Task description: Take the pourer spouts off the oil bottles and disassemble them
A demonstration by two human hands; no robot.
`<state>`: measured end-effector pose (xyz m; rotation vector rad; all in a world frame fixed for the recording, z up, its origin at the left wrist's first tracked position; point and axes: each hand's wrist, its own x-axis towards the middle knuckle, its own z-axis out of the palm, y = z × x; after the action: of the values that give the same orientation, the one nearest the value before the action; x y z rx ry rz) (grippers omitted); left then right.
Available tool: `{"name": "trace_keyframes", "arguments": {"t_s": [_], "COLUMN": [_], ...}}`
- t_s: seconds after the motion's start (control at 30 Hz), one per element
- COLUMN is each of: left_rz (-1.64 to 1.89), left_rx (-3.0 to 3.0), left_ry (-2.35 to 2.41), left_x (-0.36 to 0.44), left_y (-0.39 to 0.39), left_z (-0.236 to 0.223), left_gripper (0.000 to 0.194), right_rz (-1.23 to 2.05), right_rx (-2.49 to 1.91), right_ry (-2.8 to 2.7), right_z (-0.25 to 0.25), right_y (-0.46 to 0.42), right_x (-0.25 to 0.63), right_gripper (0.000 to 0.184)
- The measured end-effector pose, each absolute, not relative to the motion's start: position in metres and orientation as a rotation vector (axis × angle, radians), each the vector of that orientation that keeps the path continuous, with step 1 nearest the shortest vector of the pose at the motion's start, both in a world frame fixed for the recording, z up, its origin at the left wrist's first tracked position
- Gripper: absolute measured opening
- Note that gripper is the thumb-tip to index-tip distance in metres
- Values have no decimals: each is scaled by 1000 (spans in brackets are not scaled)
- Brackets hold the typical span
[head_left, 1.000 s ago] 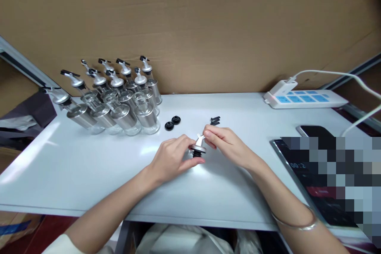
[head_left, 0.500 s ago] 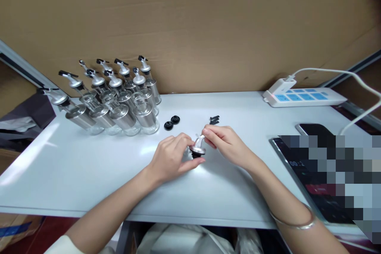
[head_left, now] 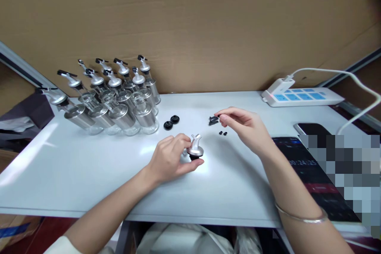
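Observation:
My left hand point(head_left: 172, 154) is closed around a silver pour spout point(head_left: 195, 150) with a black ribbed stopper underneath, held upright just above the table. The spout's nozzle has no black flap on it. My right hand point(head_left: 242, 127) is pinched at the edge of a small group of black flap levers point(head_left: 213, 120). A dark bit shows at its fingertips, apparently the end of one lever. Two tiny black plugs point(head_left: 222, 133) lie just below that hand. Two round black stoppers point(head_left: 171, 122) rest on the table beyond my left hand.
Several glass bottles point(head_left: 145, 116) with steel sleeves and fitted pour spouts crowd the left back. A white power strip point(head_left: 306, 97) with a plugged charger and cable stands at the back right. Two phones, one showing a timer point(head_left: 300, 162), lie at the right. Cardboard point(head_left: 190, 27) closes off the back.
My right hand has left the spout's nozzle and moved right and away to the black levers, uncovering the two tiny plugs. My left hand still holds the spout in nearly the same place.

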<state>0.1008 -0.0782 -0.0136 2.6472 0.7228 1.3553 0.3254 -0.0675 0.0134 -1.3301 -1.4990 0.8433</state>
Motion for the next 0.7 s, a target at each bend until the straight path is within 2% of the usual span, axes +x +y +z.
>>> {"name": "trace_keyframes", "arguments": {"t_s": [0.1, 0.27, 0.47, 0.7], "left_rz": [1349, 1353, 1352, 1355], "left_rx": [2650, 2647, 2637, 2656], "left_ry": [714, 701, 700, 696], "left_x": [101, 101, 102, 102], "left_y": [-79, -78, -78, -78], "left_z": [-12, -12, -12, -12], "left_gripper": [23, 21, 21, 21], "right_rz": [827, 691, 401, 565], "right_rx": [-1424, -1761, -1794, -1859], "right_ry": [-1577, -1791, -1884, -1929], "right_z": [11, 4, 3, 1], "right_y": [-65, -61, -57, -61], "right_x": [338, 355, 371, 376], "right_gripper": [23, 9, 13, 4]}}
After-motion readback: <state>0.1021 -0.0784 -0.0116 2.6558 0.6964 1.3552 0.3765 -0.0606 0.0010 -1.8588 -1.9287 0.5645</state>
